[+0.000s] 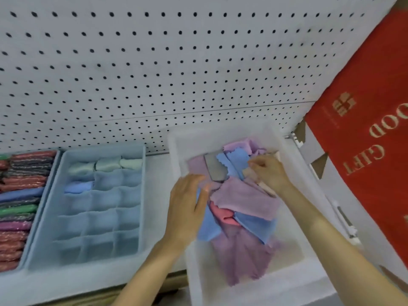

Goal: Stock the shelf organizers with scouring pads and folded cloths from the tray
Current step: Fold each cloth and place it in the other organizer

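Observation:
A translucent white tray point(293, 259) at the lower right holds several loose cloths: lilac point(245, 199), blue point(256, 226), pink point(220, 215) and a grey one point(215, 167). My left hand point(187, 202) lies flat with straight fingers on a blue cloth point(207, 228) at the tray's left side. My right hand point(268, 171) has its fingers curled, pinching a pale cloth edge near the tray's far right. A light blue divided organizer point(99, 219) stands left of the tray, with three pale folded cloths point(106, 165) in its back row and a blue one point(78, 186) behind the left column.
A second organizer point(19, 206) at the far left is packed with glittery scouring pads in red, purple, green and blue. A white pegboard point(154, 74) backs the shelf. A red bag with gold lettering point(371, 133) leans at the right.

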